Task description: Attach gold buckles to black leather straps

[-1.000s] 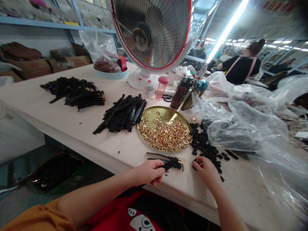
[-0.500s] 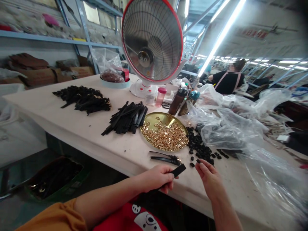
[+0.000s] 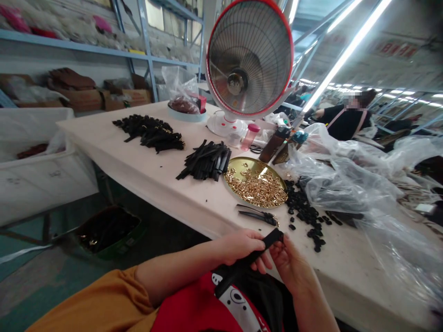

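My left hand (image 3: 247,249) is closed around a long black strap (image 3: 272,239), which slants from my lap up past the table's front edge. At its upper end, the fingers of my right hand (image 3: 285,258) pinch a small black piece (image 3: 281,237) against the strap, partly hidden by the fingertips. Just beyond my hands lie a few black straps with gold buckles (image 3: 259,215). Behind them stands a round gold tray (image 3: 238,163) heaped with gold buckles (image 3: 259,188). Many small black pieces (image 3: 304,207) are scattered to its right.
Plain black straps (image 3: 206,161) are piled left of the tray, with buckled straps (image 3: 148,132) farther left. A round heater (image 3: 251,60), a pink-lidded cup (image 3: 249,138) and bottles (image 3: 275,144) stand behind. Clear plastic bags (image 3: 342,180) cover the right side. A person (image 3: 349,120) is beyond.
My right hand has moved left with the small black piece to meet the strap's end. More small black pieces lie spread toward the table's front. The view has swung left.
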A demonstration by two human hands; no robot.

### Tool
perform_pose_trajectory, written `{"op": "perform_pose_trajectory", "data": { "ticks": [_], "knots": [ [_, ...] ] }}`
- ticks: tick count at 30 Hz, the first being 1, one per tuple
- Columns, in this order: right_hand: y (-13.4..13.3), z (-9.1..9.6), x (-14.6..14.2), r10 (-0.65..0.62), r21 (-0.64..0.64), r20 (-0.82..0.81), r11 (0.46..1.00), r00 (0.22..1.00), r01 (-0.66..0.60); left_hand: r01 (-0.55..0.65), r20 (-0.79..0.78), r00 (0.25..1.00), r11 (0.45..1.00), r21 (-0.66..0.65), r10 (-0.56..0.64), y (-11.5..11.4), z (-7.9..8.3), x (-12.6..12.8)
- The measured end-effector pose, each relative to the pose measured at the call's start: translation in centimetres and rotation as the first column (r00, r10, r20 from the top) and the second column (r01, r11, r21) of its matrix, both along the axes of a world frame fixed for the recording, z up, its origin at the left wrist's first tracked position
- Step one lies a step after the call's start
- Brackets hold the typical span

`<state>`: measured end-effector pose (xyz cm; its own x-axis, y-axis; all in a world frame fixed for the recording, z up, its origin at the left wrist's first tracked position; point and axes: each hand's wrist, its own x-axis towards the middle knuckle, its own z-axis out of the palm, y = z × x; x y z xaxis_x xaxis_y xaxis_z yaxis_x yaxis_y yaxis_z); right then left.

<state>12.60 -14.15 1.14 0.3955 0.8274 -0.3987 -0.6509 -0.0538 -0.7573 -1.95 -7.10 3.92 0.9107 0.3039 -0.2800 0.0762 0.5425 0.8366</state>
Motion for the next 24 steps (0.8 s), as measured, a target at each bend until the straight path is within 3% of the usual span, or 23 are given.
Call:
{"op": "perform_pose_trajectory", "data": {
  "ticks": [6, 10, 16, 24],
  "knots": [
    [-0.5, 0.1, -0.9, 0.054, -0.049, 0.095, 0.998, 0.994, -0.05, -0.016, -0.011, 1.0, 0.998, -0.06, 0.016, -0.5, -0.4, -1.6],
    [-1.1, -0.3, -1.3, 0.078, -0.052, 0.139, 0.996, 0.987, -0.071, 0.033, -0.033, 0.999, 0.998, -0.062, -0.035, -0.7, -0.8, -2.0],
    [-2.3, -0.4, -1.6, 0.123, -0.056, 0.207, 0.992, 0.971, -0.113, 0.137, -0.075, 0.987, 0.988, -0.073, -0.142, -0.9, -1.4, -1.7],
    [-2.7, -0.6, -0.6, 0.078, -0.094, 0.214, 0.994, 0.974, -0.059, 0.218, -0.064, 0.972, 0.968, -0.123, -0.227, -0.8, -2.3, -0.8]
  ]
}}
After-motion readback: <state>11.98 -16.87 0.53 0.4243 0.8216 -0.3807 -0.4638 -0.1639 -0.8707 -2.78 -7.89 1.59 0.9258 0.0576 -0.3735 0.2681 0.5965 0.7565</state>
